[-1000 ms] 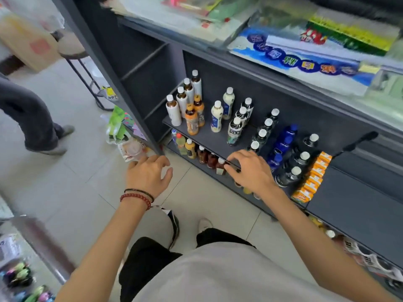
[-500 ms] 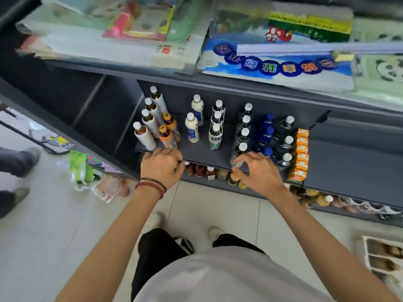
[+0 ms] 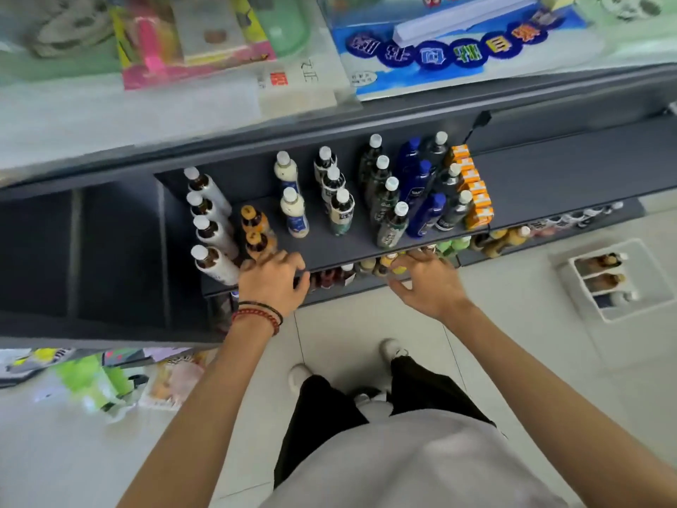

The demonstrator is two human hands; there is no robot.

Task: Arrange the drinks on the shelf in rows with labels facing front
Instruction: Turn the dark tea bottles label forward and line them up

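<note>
**Tall bottles, crowded shelf edge: a nudge could topple a row**

The drinks stand in rows on the dark shelf point(image 3: 329, 247). The left hand point(image 3: 273, 284) lies at its front lip, fingers loosely bent and holding nothing I can make out. It is just beside the orange-capped bottles point(image 3: 256, 232); whether it touches them I cannot tell. The right hand point(image 3: 428, 284) hovers at the lip below the green tea bottles point(image 3: 388, 210), fingers spread wide and empty.

The likely trouble is a knuckle or wrist brushing these tall, narrow bottles as a hand reaches in, so one tips into the next behind it. The front white-capped brown bottle point(image 3: 212, 262) stands near the edge and could drop to the floor point(image 3: 513, 324).

The shelf board looks smooth, so bottles may slide rather than grip. Around it are pale floor tiles, a lower shelf point(image 3: 366, 287) with more bottles, a white tray point(image 3: 571, 251) on the floor to the right, and packaged goods above
</note>
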